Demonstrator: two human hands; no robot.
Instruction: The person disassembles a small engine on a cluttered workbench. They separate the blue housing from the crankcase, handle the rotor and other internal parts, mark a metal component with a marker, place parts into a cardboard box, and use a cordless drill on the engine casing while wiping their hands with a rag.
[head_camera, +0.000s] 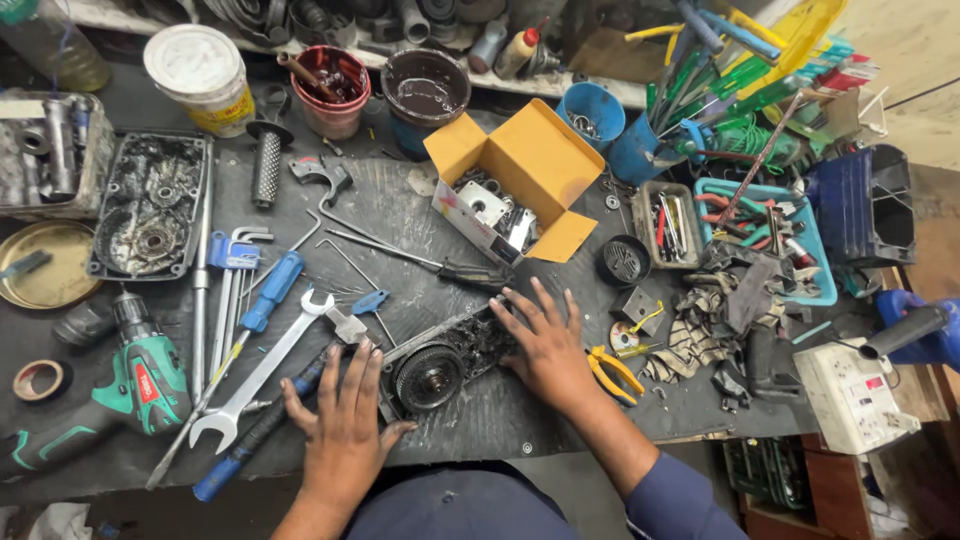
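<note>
Dark workbench (560, 410): spanner (262, 372), drill (130, 385), cardboard box (520, 180).

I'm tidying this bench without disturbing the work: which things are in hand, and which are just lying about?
In hand:
- geared housing, under the left hand and right hand

Lying about:
- big spanner
- green drill
- yellow pliers
- cardboard box of parts
- hex keys
- blue screwdriver, touching the left hand

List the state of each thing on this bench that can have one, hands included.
Left hand: open, flat beside the gear housing.
Right hand: open, fingers spread on the gear housing.
Gear housing: uncovered, gear showing.
Cardboard box: flaps open, metal parts inside.
White bucket: lid on.
Red tub: uncovered.
Dark tub: uncovered, holds dark liquid.
Cordless drill: lying on its side.
</note>
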